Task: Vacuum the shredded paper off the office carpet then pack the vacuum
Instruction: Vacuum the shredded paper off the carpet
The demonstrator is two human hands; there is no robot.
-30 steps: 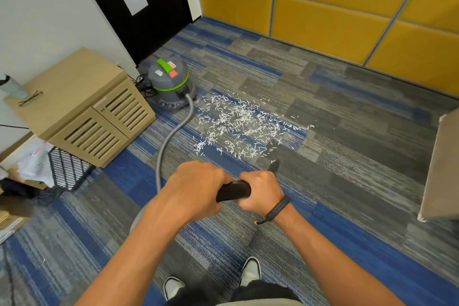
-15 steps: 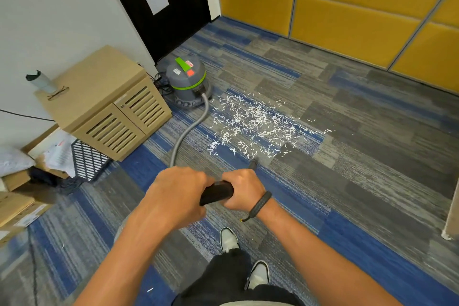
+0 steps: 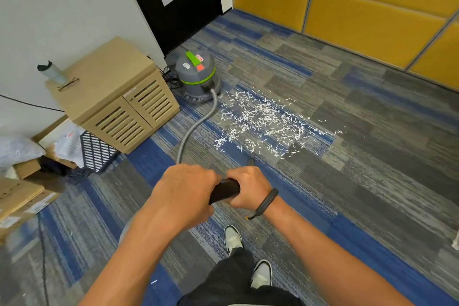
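While both my hands, left (image 3: 183, 194) and right (image 3: 249, 186), grip black wand handle (image 3: 224, 190): white shredded paper (image 3: 260, 124) just ahead on striped carpet (image 3: 347, 181); push nozzle forward slowly, overlap passes, mind grey hose (image 3: 196, 126).

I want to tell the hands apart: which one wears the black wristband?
The right hand, gripping the front of the black handle, has the wristband. The left hand's wrist is bare.

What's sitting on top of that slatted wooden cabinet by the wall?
On the cabinet top, near the wall, stands a pale tumbler with a dark lid, and a pair of glasses lies beside it. The rest of the top shows bare. Its inside is hidden behind the slatted doors.
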